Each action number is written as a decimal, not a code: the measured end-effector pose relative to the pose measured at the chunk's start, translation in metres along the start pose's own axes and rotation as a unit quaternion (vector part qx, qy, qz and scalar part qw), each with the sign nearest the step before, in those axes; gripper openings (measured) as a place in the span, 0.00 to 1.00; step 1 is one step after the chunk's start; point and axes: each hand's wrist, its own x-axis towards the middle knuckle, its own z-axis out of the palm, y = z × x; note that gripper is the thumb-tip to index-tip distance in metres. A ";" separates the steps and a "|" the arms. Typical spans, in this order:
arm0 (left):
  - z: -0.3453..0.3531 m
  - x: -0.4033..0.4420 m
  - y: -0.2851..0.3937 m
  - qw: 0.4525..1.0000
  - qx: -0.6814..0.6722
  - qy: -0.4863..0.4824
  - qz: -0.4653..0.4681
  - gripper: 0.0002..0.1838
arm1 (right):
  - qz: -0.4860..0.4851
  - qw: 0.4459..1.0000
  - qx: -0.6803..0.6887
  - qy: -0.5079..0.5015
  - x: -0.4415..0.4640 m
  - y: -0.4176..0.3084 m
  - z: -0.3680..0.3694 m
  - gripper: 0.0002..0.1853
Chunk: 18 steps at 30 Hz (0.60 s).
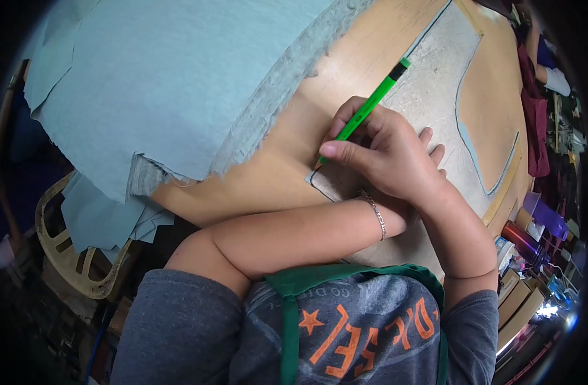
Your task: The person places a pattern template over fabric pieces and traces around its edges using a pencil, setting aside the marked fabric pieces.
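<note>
My right hand (396, 151) grips a green pen (368, 108) between thumb and fingers. The pen slants, its lower tip near the corner of a worn pale grey template (438, 80). My left arm, with a silver chain bracelet (377, 217), crosses beneath my right wrist. Of my left hand (437, 154), a few spread fingers show, resting on the template; the rest is hidden under my right hand. Light blue material (467, 140) with a dark outline shows along the template's edges.
A large light blue sheet (159, 83) with a ragged grey edge covers the left of the tan table (243, 186). A beige plastic chair (82, 273) stands at the left, blue scraps beside it. At the right are a red-purple bottle (523, 240), boxes and another person's arm (533, 45).
</note>
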 end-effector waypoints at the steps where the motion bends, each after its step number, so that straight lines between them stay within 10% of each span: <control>1: -0.003 0.001 0.001 0.999 0.035 -0.011 0.016 0.31 | 0.006 1.000 -0.006 -0.009 0.000 0.000 0.003 0.10; 11: -0.010 0.005 0.004 0.992 -0.116 -0.047 -0.032 0.28 | -0.008 0.999 0.011 0.035 0.002 0.010 -0.012 0.08; 13: -0.007 0.007 0.009 0.989 0.066 -0.129 -0.027 0.29 | 0.002 0.996 0.040 0.078 0.005 0.013 -0.024 0.08; 18: 0.009 0.003 0.000 0.999 0.029 -0.039 -0.006 0.32 | -0.009 1.000 -0.002 0.004 -0.001 0.005 -0.007 0.10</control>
